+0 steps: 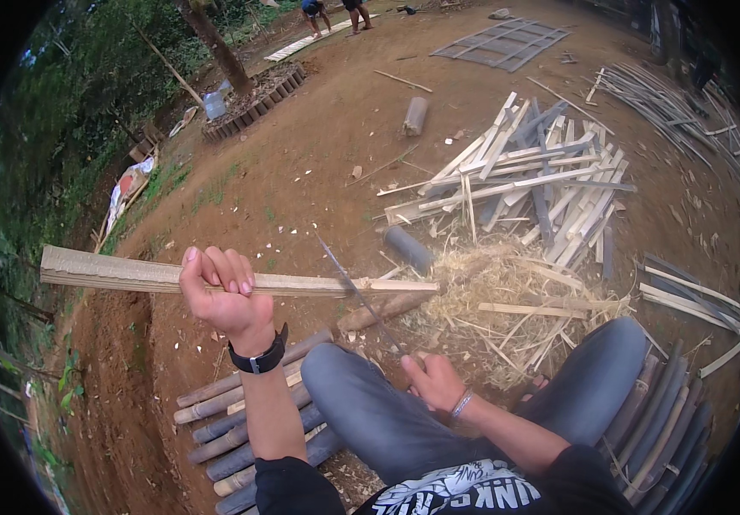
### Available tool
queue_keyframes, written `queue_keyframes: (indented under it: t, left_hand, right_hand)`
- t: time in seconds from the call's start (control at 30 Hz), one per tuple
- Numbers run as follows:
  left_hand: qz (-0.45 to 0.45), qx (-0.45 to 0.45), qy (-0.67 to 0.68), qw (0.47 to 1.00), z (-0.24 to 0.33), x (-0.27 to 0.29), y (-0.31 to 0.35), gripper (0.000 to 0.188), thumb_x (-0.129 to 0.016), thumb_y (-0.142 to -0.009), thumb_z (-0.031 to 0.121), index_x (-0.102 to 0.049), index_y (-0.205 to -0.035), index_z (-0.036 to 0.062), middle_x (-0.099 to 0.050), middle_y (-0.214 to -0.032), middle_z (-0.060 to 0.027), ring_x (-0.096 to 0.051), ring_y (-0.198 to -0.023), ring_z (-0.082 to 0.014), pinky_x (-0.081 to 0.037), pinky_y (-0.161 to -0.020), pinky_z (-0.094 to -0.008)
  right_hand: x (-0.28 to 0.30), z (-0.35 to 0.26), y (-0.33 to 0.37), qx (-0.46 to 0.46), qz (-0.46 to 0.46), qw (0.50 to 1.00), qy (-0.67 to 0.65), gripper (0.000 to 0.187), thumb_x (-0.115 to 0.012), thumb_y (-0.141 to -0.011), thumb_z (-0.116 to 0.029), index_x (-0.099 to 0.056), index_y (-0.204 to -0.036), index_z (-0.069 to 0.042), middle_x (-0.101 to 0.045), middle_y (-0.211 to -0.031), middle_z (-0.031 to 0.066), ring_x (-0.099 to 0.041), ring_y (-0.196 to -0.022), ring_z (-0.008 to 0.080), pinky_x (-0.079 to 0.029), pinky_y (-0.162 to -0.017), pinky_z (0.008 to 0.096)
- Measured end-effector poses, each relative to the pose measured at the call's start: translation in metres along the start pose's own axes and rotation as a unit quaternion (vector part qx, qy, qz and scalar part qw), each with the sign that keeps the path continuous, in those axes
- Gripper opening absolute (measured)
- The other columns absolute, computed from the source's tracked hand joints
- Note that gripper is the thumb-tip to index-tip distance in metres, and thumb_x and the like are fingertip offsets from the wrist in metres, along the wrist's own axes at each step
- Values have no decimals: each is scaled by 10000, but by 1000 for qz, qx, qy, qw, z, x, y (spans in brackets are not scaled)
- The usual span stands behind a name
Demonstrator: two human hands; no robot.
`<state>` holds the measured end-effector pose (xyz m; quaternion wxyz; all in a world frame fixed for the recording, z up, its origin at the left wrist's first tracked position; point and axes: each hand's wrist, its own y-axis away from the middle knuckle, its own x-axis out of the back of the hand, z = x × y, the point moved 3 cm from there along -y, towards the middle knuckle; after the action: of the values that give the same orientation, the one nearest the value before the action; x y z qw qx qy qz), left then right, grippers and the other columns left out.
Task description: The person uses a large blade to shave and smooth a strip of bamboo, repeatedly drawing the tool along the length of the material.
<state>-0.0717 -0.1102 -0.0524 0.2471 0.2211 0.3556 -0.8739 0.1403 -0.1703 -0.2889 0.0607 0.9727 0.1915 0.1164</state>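
My left hand [226,287] is closed round a long split bamboo strip [129,271], palm up, with a dark watch on the wrist. The strip lies nearly level across the view, its wide end at the left. Its narrow end comes to rest by a short log [384,311] near my knees. In my right hand [435,383] is a long, thin-bladed knife [342,271]; its handle is mostly hidden in the fingers. The blade points up and away to the left and crosses the strip near its narrow end. Whether it cuts into the bamboo I cannot tell.
Pale shavings [498,292] cover the ground before my knees. Beyond lies a heap of split bamboo strips [550,172]. Bamboo poles [245,429] lie at my left, more poles [661,421] at my right. Far off are a slatted panel [503,43] and two people.
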Motion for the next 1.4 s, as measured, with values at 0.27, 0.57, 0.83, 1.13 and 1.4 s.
queue_keyframes:
  t: [0.27,0.57,0.83,1.13,1.4]
  left_hand:
    - [-31,17,3,999,-29,-27,5,357,-378,-929,226,-275,-595,152,-242,-442,19,-212,-361,-81,-204,-361,-249]
    - [-108,-59,-16,992,-43,-73,-12,363,-500,-944,439,-414,-776,129,-378,-608,12,-353,-479,-68,-309,-450,-194]
    - [-136,-102,-36,985,5,-101,-47,444,-496,-918,531,-386,-747,137,-337,-593,22,-325,-477,-58,-266,-423,-203]
    - [-152,-105,-74,980,-13,-137,-49,631,-382,-816,762,-307,-675,151,-238,-525,42,-257,-420,-60,-205,-377,-204]
    - [-143,-102,-88,980,-9,-137,-54,649,-317,-824,777,-298,-667,147,-215,-516,42,-225,-425,-73,-181,-389,-227]
  right_hand:
    - [20,18,-6,-4,29,999,-21,573,-468,-934,-458,-561,-696,56,-519,-475,157,-623,-511,283,-484,-530,394]
    - [38,11,-11,0,50,998,45,539,-574,-872,-479,-615,-764,48,-548,-473,119,-610,-475,242,-496,-532,367]
    - [42,24,-11,-7,81,996,44,586,-576,-850,-541,-632,-787,39,-570,-542,120,-570,-481,212,-469,-515,359]
    - [31,-5,-22,17,92,985,-143,653,-392,-941,-551,-552,-610,-11,-475,-466,17,-453,-405,111,-355,-418,270]
    - [85,-124,14,220,123,937,-241,612,-331,-966,-538,-516,-658,-42,-423,-460,-4,-375,-355,80,-294,-341,245]
